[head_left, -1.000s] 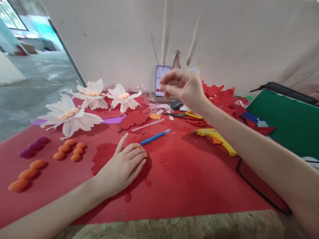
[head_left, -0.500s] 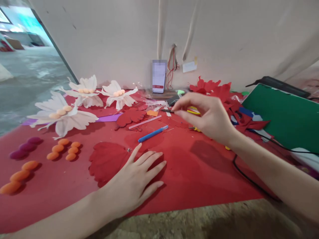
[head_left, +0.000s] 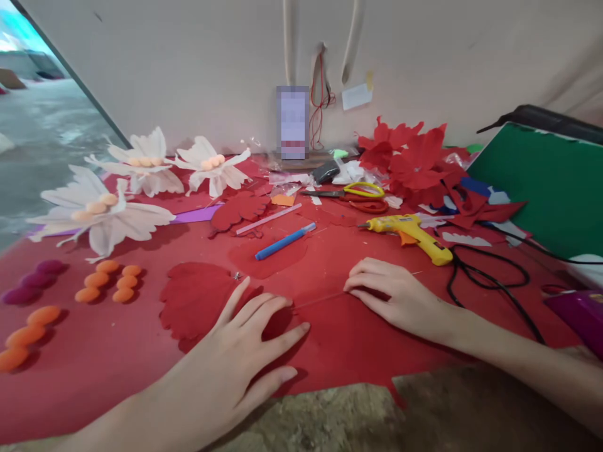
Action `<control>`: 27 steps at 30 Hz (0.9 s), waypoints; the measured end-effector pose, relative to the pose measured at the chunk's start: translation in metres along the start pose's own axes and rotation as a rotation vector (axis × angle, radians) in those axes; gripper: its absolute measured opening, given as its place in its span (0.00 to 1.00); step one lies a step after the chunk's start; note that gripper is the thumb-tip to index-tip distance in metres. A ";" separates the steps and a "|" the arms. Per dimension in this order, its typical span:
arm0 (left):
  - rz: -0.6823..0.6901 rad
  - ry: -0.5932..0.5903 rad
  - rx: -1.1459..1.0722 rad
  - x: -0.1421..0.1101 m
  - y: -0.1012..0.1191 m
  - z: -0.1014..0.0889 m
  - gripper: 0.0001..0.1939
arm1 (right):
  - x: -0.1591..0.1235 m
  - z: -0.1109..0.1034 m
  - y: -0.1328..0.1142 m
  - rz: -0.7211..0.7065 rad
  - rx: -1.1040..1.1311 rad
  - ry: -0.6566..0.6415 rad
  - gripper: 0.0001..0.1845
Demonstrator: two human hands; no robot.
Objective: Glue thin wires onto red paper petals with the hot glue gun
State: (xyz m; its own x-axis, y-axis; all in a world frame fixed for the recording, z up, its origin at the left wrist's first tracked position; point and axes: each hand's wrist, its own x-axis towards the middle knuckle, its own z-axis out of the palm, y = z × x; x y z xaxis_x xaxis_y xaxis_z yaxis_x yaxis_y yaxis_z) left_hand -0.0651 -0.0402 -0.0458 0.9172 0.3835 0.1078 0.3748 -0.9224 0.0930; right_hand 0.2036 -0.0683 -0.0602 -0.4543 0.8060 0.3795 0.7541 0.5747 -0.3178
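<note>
My left hand [head_left: 254,333] lies with its fingers spread over red fabric at the table's front. Beside its fingertips is a gathered, scallop-edged red fabric piece [head_left: 198,298], partly covered by the hand, with a small star-shaped bit [head_left: 237,275] on its edge. A thin red thread [head_left: 323,299] runs from my left fingers to my right hand [head_left: 384,292], which pinches it low over the table. A fine, pale needle-like line shows just past the right knuckles. Behind my hands lie a blue pen [head_left: 285,241] and a translucent stick [head_left: 268,220].
A yellow glue gun [head_left: 409,233] with black cord and yellow-and-red-handled scissors [head_left: 358,194] lie at right. White fabric flowers [head_left: 106,216] and orange puffs [head_left: 97,279] occupy the left. Red flowers [head_left: 414,154] and a green board [head_left: 541,188] stand back right; a phone [head_left: 293,122] leans at the wall.
My right hand has come down from in front of the phone to the table, near my left hand. The left hand has slid right and spread its fingers. The view has tilted down.
</note>
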 end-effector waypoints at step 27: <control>0.086 0.091 0.129 0.001 0.005 0.006 0.22 | -0.008 -0.002 -0.004 -0.115 -0.217 0.034 0.15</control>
State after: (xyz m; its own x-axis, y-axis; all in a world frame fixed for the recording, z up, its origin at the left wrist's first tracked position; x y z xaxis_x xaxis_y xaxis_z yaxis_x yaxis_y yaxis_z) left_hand -0.0618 -0.0448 -0.0511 0.9329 0.2996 0.1998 0.3146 -0.9480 -0.0474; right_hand 0.2044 -0.0772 -0.0603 -0.5295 0.7296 0.4328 0.7842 0.6155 -0.0783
